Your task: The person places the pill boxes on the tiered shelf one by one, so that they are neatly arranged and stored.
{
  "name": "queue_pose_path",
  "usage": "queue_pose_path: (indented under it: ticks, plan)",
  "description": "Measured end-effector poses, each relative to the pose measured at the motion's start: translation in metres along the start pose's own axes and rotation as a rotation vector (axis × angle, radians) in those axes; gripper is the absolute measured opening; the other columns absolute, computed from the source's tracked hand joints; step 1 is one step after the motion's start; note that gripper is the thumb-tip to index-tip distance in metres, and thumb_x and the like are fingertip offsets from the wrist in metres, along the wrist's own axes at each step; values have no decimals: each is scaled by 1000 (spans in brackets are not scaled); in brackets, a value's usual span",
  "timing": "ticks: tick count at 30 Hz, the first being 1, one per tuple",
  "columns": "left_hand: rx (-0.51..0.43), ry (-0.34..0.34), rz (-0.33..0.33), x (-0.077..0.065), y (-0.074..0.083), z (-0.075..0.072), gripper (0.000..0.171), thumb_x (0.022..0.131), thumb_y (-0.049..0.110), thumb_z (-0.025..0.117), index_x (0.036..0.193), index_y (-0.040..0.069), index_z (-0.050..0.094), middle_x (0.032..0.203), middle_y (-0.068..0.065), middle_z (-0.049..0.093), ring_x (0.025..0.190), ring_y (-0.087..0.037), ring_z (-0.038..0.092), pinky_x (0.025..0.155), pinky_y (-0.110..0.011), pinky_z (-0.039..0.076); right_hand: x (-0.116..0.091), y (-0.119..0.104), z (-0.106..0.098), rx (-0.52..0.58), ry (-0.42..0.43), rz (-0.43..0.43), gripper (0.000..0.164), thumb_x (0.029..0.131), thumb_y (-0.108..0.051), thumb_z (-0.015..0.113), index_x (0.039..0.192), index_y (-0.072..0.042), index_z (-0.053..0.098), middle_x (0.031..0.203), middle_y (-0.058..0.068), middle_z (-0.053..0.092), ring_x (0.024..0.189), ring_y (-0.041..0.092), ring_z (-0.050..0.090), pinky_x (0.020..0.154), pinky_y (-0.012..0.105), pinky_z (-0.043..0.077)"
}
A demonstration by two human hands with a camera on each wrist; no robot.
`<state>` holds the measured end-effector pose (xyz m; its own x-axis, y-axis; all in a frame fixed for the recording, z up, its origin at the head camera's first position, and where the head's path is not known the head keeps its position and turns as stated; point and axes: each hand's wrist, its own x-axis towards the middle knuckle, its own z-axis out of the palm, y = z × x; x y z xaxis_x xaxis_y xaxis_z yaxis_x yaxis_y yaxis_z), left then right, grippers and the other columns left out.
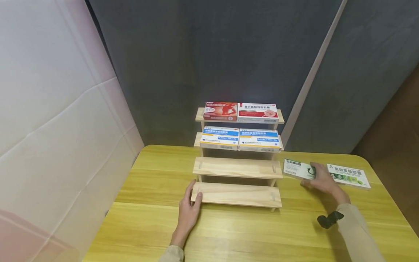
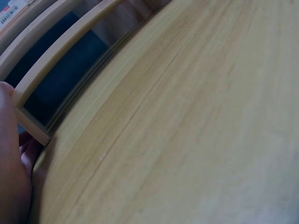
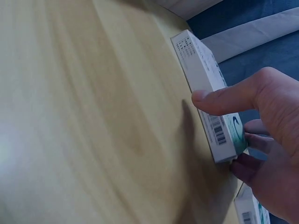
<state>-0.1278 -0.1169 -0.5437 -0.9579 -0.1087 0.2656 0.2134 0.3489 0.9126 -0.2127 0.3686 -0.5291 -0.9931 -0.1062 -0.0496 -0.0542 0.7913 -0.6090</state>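
A wooden tiered display rack [image 1: 237,194] stands on the table. My left hand [image 1: 188,211] grips the left end of its lowest step, thumb on the front edge and fingers round the side. In the left wrist view, fingers reach behind the rack's foot [image 2: 33,126]. To the right of the rack, my right hand [image 1: 323,181] holds a white-and-green medicine box [image 1: 294,169] by its right end. In the right wrist view, the thumb [image 3: 210,102] presses the long side of this box [image 3: 198,65], with the other fingers across from it.
Another white-and-green medicine box [image 1: 351,177] lies right of my right hand. The top step bears a red box [image 1: 220,111] and a white-and-red box [image 1: 258,112]. Two blue-and-white boxes [image 1: 219,137] sit one step down. A dark curtain [image 1: 212,54] hangs behind the table [image 1: 147,233].
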Motion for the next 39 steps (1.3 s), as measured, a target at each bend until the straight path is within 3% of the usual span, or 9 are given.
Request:
queue_pose_path:
  ticks: [4,10,16,25,26,29,32,37,39]
  plan:
    - [-1,3,-1,1,-6,3,50,101,8,58,148,-2,45,152,-32,43,138,-51,42,97,-63,53,-9,5,2,20,17,-14,97,82,-21,82,145,24,25,145,50,27,139,66,20,111,76,24]
    - [-3,8,-4,4,-36,9,51,103,15,58,152,10,44,155,-27,43,140,-48,42,102,-66,47,-23,12,7,83,38,5,98,84,-20,79,149,22,19,151,50,18,146,64,-3,115,78,11]
    - [-20,-10,8,4,-45,8,51,104,21,58,153,17,44,157,-21,42,143,-45,41,101,-62,50,-40,16,20,122,142,5,93,86,-20,77,151,18,22,158,46,8,145,65,8,114,78,16]
    - [-18,-5,5,3,-47,7,50,104,21,57,153,16,44,159,-18,42,145,-41,39,87,-45,61,-53,18,33,191,267,44,87,91,-23,76,155,8,25,150,41,36,138,59,34,112,71,29]
    - [-18,-4,5,3,-47,7,50,104,21,57,153,16,44,158,-18,42,145,-41,39,86,-46,61,-54,18,34,190,273,50,87,91,-24,76,155,7,26,150,40,36,138,58,35,114,68,29]
    - [-10,-5,8,4,-47,7,51,104,22,57,153,15,44,158,-19,41,144,-41,39,92,-47,60,-56,19,35,200,291,56,87,92,-25,77,155,6,27,152,38,37,138,56,37,122,29,33]
    - [-6,-12,13,5,-45,6,52,105,23,57,153,14,43,159,-20,40,145,-41,39,90,-48,60,-59,20,37,209,317,56,85,91,-24,78,155,6,29,153,36,38,137,54,40,103,-6,25]
    - [-3,-24,7,5,-43,5,52,105,23,56,154,13,42,160,-21,39,145,-43,37,96,-54,57,-62,20,39,218,365,75,83,90,-24,79,154,4,34,153,32,42,135,51,44,93,-10,26]
    - [-5,-22,7,4,-42,6,53,105,23,56,154,13,42,159,-21,39,145,-43,38,95,-49,59,-63,21,39,228,385,83,82,90,-25,80,153,3,36,153,31,44,139,26,51,93,-9,28]
